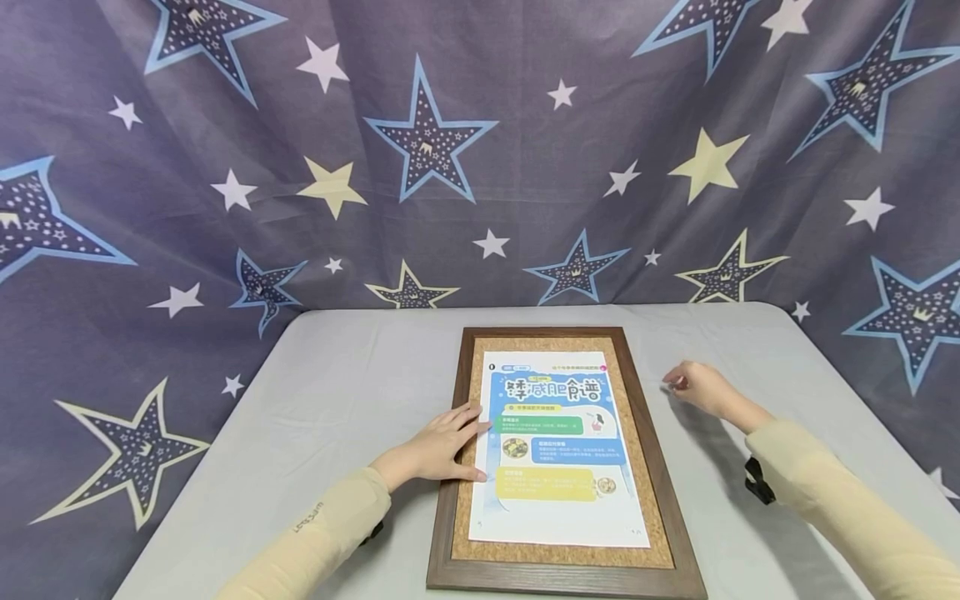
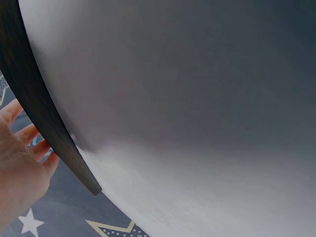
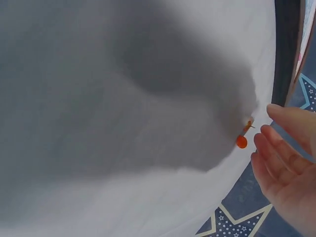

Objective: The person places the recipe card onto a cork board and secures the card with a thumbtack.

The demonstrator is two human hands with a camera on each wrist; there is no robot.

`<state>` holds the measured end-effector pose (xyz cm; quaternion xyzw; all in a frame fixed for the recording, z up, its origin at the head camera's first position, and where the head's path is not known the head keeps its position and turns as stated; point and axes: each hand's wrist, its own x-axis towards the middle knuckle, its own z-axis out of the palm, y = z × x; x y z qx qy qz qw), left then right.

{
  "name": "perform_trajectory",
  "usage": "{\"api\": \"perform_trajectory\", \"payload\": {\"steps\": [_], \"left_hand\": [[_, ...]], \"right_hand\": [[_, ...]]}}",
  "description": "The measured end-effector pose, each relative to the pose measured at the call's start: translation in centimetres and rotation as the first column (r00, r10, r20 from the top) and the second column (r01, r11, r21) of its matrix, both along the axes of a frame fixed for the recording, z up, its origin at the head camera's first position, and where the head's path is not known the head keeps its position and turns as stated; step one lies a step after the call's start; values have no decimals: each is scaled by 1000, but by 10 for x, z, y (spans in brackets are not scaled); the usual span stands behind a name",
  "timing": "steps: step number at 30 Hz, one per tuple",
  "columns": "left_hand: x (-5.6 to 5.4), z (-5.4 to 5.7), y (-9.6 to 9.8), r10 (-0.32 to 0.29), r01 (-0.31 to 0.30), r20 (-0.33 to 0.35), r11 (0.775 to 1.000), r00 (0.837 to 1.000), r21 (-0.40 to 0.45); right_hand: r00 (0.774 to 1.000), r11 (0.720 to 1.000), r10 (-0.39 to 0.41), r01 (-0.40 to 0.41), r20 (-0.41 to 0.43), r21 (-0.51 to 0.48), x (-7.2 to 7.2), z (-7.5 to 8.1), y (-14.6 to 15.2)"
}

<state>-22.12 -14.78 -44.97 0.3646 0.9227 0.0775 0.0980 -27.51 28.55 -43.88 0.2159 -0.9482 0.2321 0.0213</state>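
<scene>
A printed paper sheet (image 1: 558, 521) with coloured panels lies on a cork board (image 1: 562, 553) in a dark brown wooden frame (image 1: 456, 533). My left hand (image 1: 435, 446) rests with spread fingers across the frame's left side, fingertips on the sheet's left edge. To the right of the board, my right hand (image 1: 705, 389) is low over the table, fingers bent. In the right wrist view, small orange pieces like pushpins (image 3: 241, 141) lie on the table just off its fingertips. Thumb and fingers are apart there, with nothing seen between them. A magenta spot marks the sheet's top right corner; whether pin or print, I cannot tell.
The board lies on a table with a pale grey cloth (image 1: 367, 375). Behind it hangs a dark curtain (image 1: 525, 217) with star patterns. Table surface shows on both sides of the board.
</scene>
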Motion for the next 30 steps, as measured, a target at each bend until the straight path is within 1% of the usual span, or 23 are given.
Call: {"api": "perform_trajectory", "payload": {"steps": [6,12,20,30], "left_hand": [[1,0,0,-2,2,-1,1000,1000,-7],[1,0,-1,-5,5,-11,1000,1000,6],[1,1,0,-6,6,-13,1000,1000,7],[1,1,0,-3,3,-11,1000,1000,6]], "right_hand": [[999,1000,11,-11,-32,11,2,-5,3],[1000,1000,7,-7,-26,19,2,-8,4],[999,1000,14,-13,-50,28,-1,-13,7],[997,1000,16,-15,-79,12,-2,-16,7]]}}
